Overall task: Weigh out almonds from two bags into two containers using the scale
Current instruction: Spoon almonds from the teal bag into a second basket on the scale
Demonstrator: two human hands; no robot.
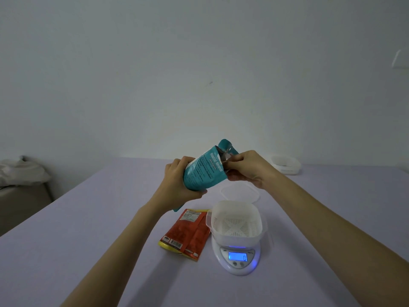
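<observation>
Lilac counter, plain pale wall behind. Teal bag is held in the air beyond the scale and a bit left of it, tilted, with its torn top pointing up and right. Left hand grips the bag's lower body, fingers curled round the back and thumb under the front. Right hand is at the bag's mouth, fingers pinching the top edge; can't tell how far the mouth is open. White container with a perforated strainer bottom sits on the scale, whose display is lit blue and reads 0. Red bag lies flat on the counter just left of the scale, barcode end nearest the camera, its far corner touching or just beside the container. Clear lid lies flat just beyond the scale, partly under the right wrist. Second white container stands well beyond the scale to the right, near the counter's far edge. Far left of the scale, off the counter, is a heap of white cloth.
</observation>
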